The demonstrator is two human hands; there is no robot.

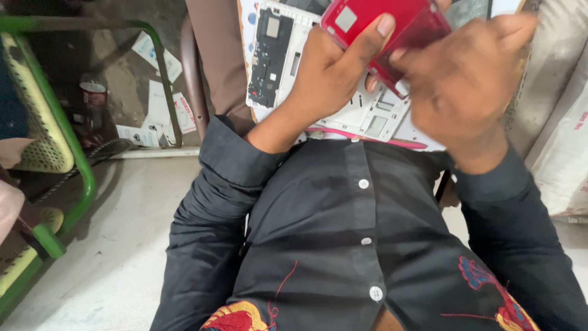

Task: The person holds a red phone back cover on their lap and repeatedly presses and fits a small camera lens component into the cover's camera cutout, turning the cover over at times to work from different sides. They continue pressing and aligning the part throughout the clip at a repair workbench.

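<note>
A red phone back cover (398, 24) sits at the top middle of the head view, held between both hands. My left hand (334, 70) grips its left end, thumb laid across the face. My right hand (465, 79), blurred, closes on its right lower edge. Just beneath them lies an opened white phone frame (367, 116) with a dark circuit board (269, 55) showing, resting on my lap above a black buttoned shirt (361, 233).
A green metal chair frame (73, 159) with a yellow mesh seat stands at the left. Scattered papers (162, 107) and a small can (93, 95) lie on the floor behind it. White sacks (560, 147) lean at the right edge.
</note>
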